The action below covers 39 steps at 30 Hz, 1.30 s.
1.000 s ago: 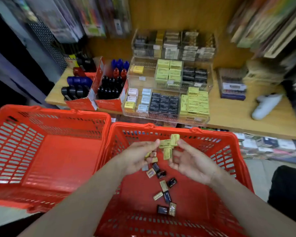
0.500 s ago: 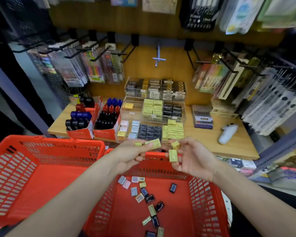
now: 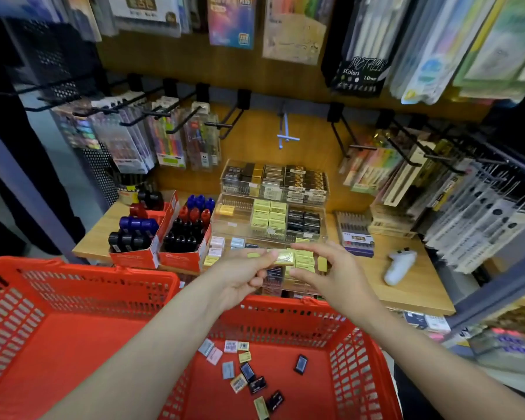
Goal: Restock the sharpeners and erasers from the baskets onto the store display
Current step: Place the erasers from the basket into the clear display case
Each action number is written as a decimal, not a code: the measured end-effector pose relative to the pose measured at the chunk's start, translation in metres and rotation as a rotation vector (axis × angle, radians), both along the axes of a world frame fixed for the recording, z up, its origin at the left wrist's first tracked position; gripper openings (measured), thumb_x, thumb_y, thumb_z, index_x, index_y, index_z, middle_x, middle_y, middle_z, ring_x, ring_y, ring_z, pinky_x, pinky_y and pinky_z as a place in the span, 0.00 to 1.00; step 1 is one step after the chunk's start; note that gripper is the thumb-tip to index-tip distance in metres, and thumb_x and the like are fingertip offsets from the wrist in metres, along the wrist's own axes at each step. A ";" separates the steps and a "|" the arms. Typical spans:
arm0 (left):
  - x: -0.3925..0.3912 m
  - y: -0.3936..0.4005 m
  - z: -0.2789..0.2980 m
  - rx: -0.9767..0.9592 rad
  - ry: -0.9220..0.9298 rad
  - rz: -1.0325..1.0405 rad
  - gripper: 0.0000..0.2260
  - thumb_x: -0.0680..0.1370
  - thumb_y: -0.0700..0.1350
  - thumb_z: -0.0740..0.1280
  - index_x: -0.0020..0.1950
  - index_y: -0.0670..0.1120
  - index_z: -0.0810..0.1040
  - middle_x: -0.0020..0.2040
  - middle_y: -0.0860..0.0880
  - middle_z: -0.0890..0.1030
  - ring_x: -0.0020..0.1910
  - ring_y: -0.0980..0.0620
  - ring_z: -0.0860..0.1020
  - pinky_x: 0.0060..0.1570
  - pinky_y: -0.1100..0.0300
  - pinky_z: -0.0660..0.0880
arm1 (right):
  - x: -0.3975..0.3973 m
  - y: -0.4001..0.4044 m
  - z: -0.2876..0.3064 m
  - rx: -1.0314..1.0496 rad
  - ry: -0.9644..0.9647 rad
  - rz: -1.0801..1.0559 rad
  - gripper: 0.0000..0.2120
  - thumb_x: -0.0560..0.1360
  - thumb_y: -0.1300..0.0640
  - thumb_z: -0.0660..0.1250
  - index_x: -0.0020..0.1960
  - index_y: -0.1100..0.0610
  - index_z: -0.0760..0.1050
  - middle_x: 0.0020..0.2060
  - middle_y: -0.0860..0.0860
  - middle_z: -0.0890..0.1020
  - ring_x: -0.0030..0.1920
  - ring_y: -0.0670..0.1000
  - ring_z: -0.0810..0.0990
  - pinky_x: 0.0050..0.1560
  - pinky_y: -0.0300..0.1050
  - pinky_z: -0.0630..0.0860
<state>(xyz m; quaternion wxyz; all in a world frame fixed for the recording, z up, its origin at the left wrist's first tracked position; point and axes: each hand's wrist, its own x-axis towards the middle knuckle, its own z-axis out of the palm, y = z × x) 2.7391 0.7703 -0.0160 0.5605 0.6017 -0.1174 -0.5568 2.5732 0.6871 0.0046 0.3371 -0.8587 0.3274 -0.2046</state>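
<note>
My left hand point(image 3: 240, 274) pinches a flat yellow eraser point(image 3: 284, 257) over the front tier of the clear acrylic display point(image 3: 234, 225). My right hand point(image 3: 338, 275) is beside it with fingers stretched over the yellow eraser stacks point(image 3: 303, 260), a small yellow eraser point(image 3: 322, 264) held at its thumb. Below my arms, the right red basket point(image 3: 288, 313) holds several loose erasers point(image 3: 246, 371) in yellow, black, pink and grey. The left red basket point(image 3: 82, 298) shows nothing inside. Dark, blue and red sharpeners fill two red cartons point(image 3: 140, 256) left of the display.
The display stands on a wooden shelf point(image 3: 415, 295). A white handheld device point(image 3: 399, 265) lies to the right, next to a pack of pens point(image 3: 355, 234). Black hooks with hanging pen packs point(image 3: 170, 140) jut out above the shelf on both sides.
Both hands rose out of the right basket with yellow erasers and moved forward to the display's front tier. The view tilted up toward the shelf.
</note>
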 end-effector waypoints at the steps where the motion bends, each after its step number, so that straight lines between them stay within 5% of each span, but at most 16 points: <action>1: 0.001 -0.002 -0.001 0.000 0.001 -0.004 0.19 0.73 0.43 0.73 0.62 0.40 0.77 0.32 0.51 0.75 0.28 0.58 0.68 0.24 0.69 0.67 | 0.004 -0.001 -0.002 -0.010 -0.013 -0.004 0.19 0.69 0.45 0.74 0.58 0.38 0.77 0.46 0.41 0.75 0.50 0.36 0.73 0.50 0.28 0.67; 10: 0.026 -0.023 -0.004 -0.029 0.242 0.074 0.07 0.78 0.41 0.68 0.55 0.40 0.77 0.39 0.47 0.74 0.34 0.55 0.68 0.31 0.66 0.67 | 0.040 -0.048 -0.022 -0.199 0.054 -0.002 0.15 0.73 0.48 0.71 0.59 0.46 0.78 0.44 0.43 0.74 0.42 0.40 0.73 0.41 0.30 0.64; 14: 0.056 -0.032 -0.022 -0.108 0.370 0.215 0.14 0.78 0.27 0.56 0.62 0.35 0.72 0.48 0.40 0.71 0.44 0.49 0.72 0.51 0.57 0.74 | 0.089 -0.091 -0.031 -0.244 0.152 -0.142 0.17 0.73 0.47 0.70 0.62 0.48 0.77 0.57 0.51 0.78 0.58 0.51 0.76 0.54 0.43 0.72; 17: 0.066 -0.036 -0.036 -0.127 0.306 0.137 0.17 0.78 0.24 0.58 0.65 0.33 0.71 0.56 0.37 0.74 0.56 0.46 0.76 0.62 0.53 0.73 | 0.127 -0.112 -0.042 -0.263 0.236 -0.159 0.17 0.72 0.45 0.71 0.60 0.46 0.77 0.62 0.52 0.77 0.60 0.54 0.77 0.58 0.49 0.76; 23: 0.075 -0.038 -0.057 -0.133 0.285 0.185 0.14 0.77 0.27 0.63 0.62 0.33 0.75 0.60 0.36 0.77 0.59 0.44 0.79 0.56 0.57 0.79 | 0.164 -0.127 -0.067 -0.289 0.360 -0.210 0.17 0.72 0.44 0.70 0.60 0.45 0.77 0.59 0.53 0.77 0.58 0.54 0.77 0.49 0.47 0.76; 32: 0.072 -0.037 -0.052 -0.158 0.296 0.197 0.11 0.77 0.30 0.64 0.60 0.34 0.76 0.60 0.36 0.78 0.59 0.43 0.79 0.58 0.56 0.77 | 0.173 -0.125 -0.081 -0.359 0.341 -0.213 0.14 0.73 0.45 0.70 0.58 0.47 0.78 0.55 0.52 0.76 0.53 0.53 0.77 0.42 0.43 0.71; 36: 0.068 -0.039 -0.042 -0.181 0.316 0.264 0.10 0.77 0.32 0.65 0.58 0.33 0.76 0.58 0.37 0.80 0.56 0.44 0.80 0.53 0.57 0.79 | 0.151 -0.115 -0.068 -0.181 0.108 -0.260 0.14 0.75 0.44 0.68 0.56 0.51 0.76 0.55 0.50 0.77 0.53 0.49 0.75 0.50 0.42 0.71; 39: 0.059 -0.041 -0.038 -0.186 0.306 0.295 0.10 0.77 0.34 0.67 0.56 0.31 0.77 0.54 0.38 0.82 0.52 0.45 0.82 0.48 0.58 0.81 | 0.109 -0.093 -0.046 0.338 -0.095 -0.175 0.13 0.78 0.46 0.64 0.57 0.52 0.78 0.43 0.47 0.79 0.41 0.45 0.76 0.39 0.38 0.73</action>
